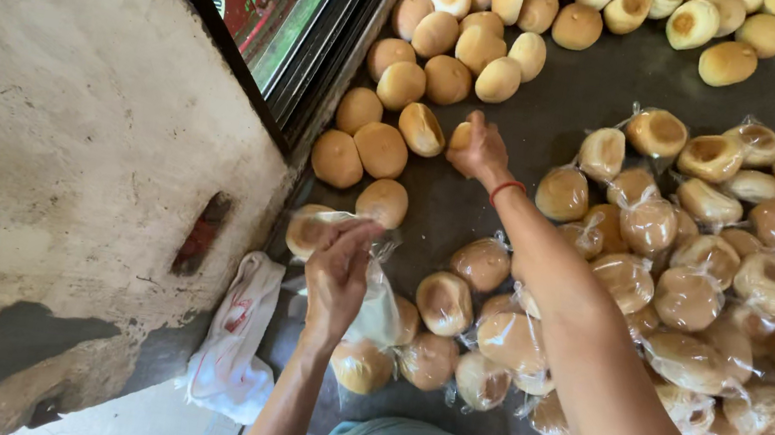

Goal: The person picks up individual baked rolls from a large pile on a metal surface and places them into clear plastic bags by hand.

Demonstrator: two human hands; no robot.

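Bagging step. My right hand [478, 149] closed on bun [461, 135] beside bare pile on bench [567, 91]. My left hand [337, 276] pinches bag [375, 307] near me. Next: bun needs open bag mouth.

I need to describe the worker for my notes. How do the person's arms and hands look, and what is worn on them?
Both arms are bare up to short teal sleeves of a T-shirt with pale lettering. The right hand has a thin red band around the wrist. The left hand wears nothing: no glove, ring or watch is visible on either hand.
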